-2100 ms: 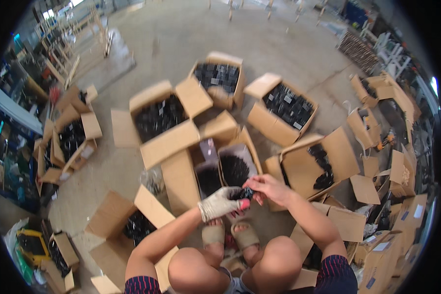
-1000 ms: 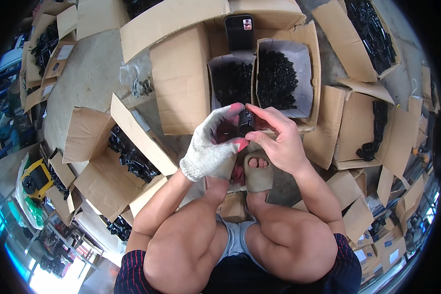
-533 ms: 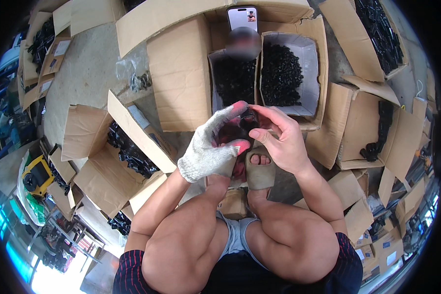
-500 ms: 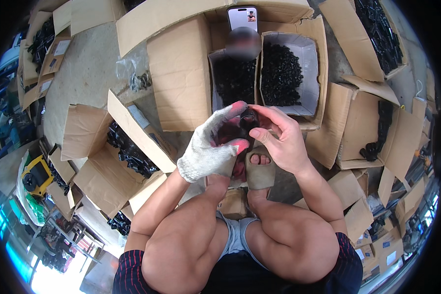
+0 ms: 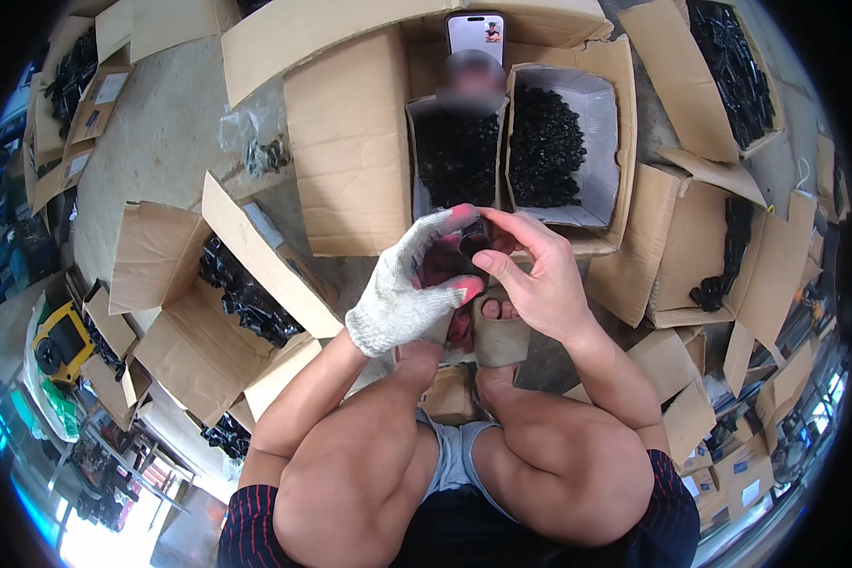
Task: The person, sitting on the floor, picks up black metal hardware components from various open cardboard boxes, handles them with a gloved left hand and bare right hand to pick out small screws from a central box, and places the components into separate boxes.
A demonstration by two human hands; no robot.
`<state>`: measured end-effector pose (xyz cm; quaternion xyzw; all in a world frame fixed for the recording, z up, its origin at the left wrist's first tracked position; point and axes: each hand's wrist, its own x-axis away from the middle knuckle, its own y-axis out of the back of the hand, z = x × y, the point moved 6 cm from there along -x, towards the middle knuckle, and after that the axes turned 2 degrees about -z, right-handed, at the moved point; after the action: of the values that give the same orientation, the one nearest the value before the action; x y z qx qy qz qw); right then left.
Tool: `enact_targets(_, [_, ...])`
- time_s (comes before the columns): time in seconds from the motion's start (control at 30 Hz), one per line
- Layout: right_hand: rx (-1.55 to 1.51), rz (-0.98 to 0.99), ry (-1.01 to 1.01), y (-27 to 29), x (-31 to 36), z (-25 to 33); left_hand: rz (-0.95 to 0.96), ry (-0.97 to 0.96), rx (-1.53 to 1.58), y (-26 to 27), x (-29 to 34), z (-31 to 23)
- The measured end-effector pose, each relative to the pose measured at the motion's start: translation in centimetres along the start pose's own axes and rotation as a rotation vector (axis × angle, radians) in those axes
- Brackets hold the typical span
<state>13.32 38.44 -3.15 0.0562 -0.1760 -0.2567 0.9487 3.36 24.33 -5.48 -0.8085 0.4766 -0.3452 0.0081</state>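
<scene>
Between my two hands is a small black plastic-looking piece (image 5: 472, 239); its exact kind is hard to make out. My left hand (image 5: 399, 289), in a whitish knit glove with red fingertips, curls around its left side. From the right, my bare right hand (image 5: 546, 282) closes thumb and fingers on it. Just beyond my hands, a cardboard box (image 5: 346, 142) holds two grey-lined bins, the left bin full of small black parts (image 5: 454, 156) and the right bin of similar black pieces (image 5: 544, 147).
A phone (image 5: 474, 33) leans at the back of the middle box, with a blurred patch below it. Open cartons surround me: one with black parts (image 5: 241, 289) at left, another (image 5: 696, 256) at right. Plastic bags (image 5: 254, 142) lie on the floor. My sandalled feet (image 5: 502, 336) are below my hands.
The black piece has turned slightly between my hands, and my right fingers and thumb have shifted a little on it. My left hand stays nearly in place.
</scene>
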Motion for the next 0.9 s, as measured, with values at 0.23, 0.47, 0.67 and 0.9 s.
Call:
enact_targets(0.23, [-0.18,-0.05,-0.076,1.6,-2.9,-2.7,-0.113,0.06,0.152,1.8,0.3,0.1])
enact_targets(0.47, [1.057,-0.031,0.461,-1.3,-11.8,-2.2,-0.341,-0.055,0.294,4.4,0.3,-2.7])
enact_targets(0.67, [1.524,0.119,0.312,-6.4,-13.8,-4.9,-0.357,-0.042,0.283,5.2,0.4,-1.8])
enact_targets(0.9, [1.407,0.054,0.43,-6.1,-12.5,-5.3,-0.374,-0.013,0.307,4.6,0.5,-1.5])
